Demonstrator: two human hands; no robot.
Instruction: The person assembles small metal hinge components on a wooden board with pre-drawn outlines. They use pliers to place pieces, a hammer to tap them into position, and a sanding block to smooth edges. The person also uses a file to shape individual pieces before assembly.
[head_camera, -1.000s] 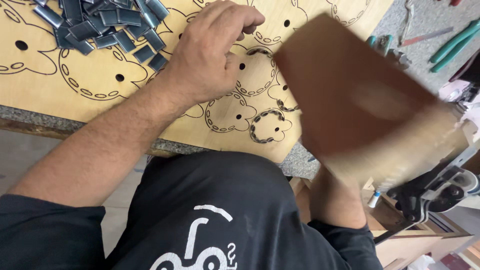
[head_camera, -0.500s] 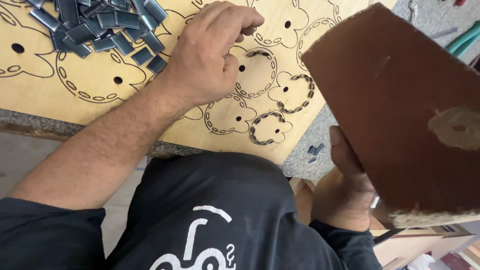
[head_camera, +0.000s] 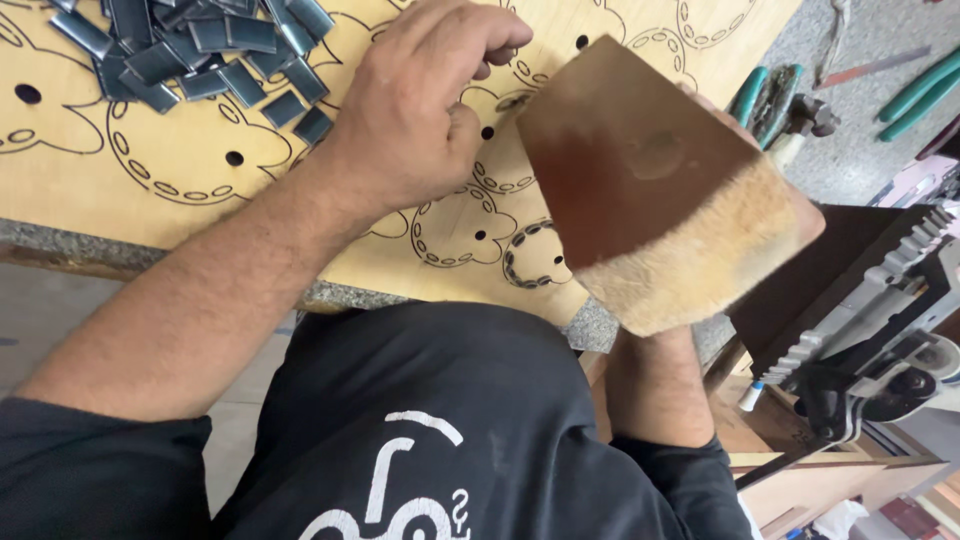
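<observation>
The wooden block (head_camera: 660, 190), dark brown on its face and pale and frayed along its lower end, is raised over the right part of the plywood sheet (head_camera: 200, 190). The right hand (head_camera: 800, 215) holds it from behind; only fingertips show past the block's edge, so how tightly it grips cannot be told. The block hides part of the sheet's cut flower outlines.

Just left of the block, the left hand (head_camera: 420, 110) rests on the sheet with its fingers curled in, pinching at a slot; what it holds is hidden.

A heap of metal strips (head_camera: 190, 45) lies on the sheet's upper left. Green-handled pliers (head_camera: 760, 100) lie beyond the block, and a grey machine (head_camera: 880, 320) stands at the right.
</observation>
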